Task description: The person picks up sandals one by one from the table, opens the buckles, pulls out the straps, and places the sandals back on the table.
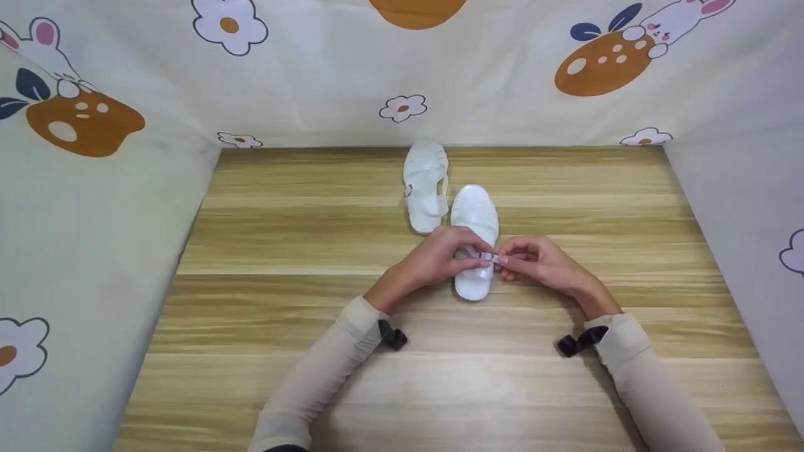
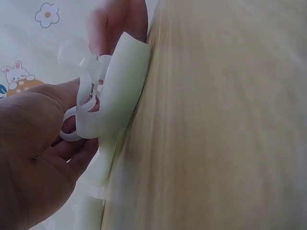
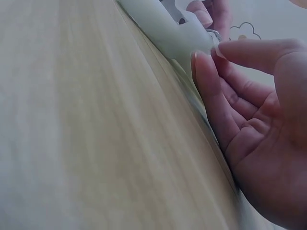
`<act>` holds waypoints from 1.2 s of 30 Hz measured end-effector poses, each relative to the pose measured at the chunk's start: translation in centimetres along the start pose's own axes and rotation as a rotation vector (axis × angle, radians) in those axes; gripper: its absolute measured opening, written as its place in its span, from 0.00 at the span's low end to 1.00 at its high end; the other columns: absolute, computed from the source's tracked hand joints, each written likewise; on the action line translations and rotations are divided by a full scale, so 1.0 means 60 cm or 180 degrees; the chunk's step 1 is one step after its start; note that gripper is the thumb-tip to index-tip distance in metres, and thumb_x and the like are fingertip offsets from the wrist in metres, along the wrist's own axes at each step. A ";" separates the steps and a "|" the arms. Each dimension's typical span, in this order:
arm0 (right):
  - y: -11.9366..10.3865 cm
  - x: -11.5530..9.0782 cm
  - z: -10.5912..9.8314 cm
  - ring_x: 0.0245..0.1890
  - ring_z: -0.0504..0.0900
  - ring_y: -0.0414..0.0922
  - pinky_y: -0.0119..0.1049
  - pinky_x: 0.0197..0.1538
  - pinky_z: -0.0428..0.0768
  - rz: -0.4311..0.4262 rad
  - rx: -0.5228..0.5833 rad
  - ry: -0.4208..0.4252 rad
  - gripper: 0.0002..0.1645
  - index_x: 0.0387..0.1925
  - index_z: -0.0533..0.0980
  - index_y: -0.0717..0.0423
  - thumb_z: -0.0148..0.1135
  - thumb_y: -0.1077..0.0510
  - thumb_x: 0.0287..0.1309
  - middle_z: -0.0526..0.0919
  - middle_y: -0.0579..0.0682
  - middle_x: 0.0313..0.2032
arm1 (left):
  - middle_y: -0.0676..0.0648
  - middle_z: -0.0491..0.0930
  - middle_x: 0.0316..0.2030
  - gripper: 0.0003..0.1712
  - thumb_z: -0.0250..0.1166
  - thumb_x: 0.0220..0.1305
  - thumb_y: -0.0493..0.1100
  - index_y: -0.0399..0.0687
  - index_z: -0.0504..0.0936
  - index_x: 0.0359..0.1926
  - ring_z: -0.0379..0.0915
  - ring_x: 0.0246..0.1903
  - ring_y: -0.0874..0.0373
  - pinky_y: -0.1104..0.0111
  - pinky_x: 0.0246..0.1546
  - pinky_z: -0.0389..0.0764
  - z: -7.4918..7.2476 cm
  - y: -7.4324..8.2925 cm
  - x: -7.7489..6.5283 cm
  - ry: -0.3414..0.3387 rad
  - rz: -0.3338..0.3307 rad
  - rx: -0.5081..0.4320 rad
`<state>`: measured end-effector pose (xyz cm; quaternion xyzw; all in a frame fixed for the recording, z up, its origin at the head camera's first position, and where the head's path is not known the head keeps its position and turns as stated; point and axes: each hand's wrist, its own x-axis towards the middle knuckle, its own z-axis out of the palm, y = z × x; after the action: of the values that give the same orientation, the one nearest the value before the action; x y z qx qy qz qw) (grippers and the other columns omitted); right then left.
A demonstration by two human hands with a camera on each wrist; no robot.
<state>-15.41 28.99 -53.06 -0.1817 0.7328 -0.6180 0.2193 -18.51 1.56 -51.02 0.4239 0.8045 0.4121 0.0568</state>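
A white, slightly translucent sandal [image 1: 475,207] lies sole down on the wooden surface, toe pointing away from me. Over its strap, my left hand [image 1: 443,256] grips the band beside a small metal buckle [image 1: 487,256]. From the other side, my right hand [image 1: 545,267] pinches the strap's end between thumb and forefinger. The left wrist view shows the sandal's heel [image 2: 122,84] close by, with strap loops among the left fingers. In the right wrist view, the fingertips partly hide the strap end and buckle.
A second white sandal [image 1: 425,160] lies just behind and left, its small buckle on the left side. The wood-patterned surface [image 1: 301,232] meets cloth-covered walls [image 1: 326,75] at the back and on both sides. Each wrist carries a black camera mount [image 1: 392,336].
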 end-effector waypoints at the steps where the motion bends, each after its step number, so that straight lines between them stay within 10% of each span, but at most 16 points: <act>1: 0.000 0.001 0.001 0.36 0.89 0.42 0.35 0.44 0.91 -0.0005 -0.0012 0.0003 0.13 0.47 0.83 0.70 0.66 0.59 0.76 0.89 0.57 0.37 | 0.50 0.93 0.47 0.14 0.76 0.71 0.46 0.46 0.92 0.53 0.87 0.50 0.58 0.67 0.59 0.84 0.000 0.000 -0.001 0.0008 -0.0005 0.0000; 36: -0.001 0.003 0.016 0.36 0.91 0.42 0.36 0.44 0.92 -0.0050 0.0300 0.0071 0.15 0.44 0.79 0.76 0.65 0.62 0.76 0.90 0.52 0.36 | 0.49 0.93 0.47 0.12 0.74 0.72 0.42 0.46 0.92 0.53 0.87 0.51 0.58 0.66 0.60 0.84 0.006 0.001 -0.003 0.0116 0.0152 0.0045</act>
<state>-15.04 28.06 -53.14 -0.1700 0.7038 -0.6555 0.2146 -18.19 1.69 -51.25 0.4357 0.7980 0.4153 0.0293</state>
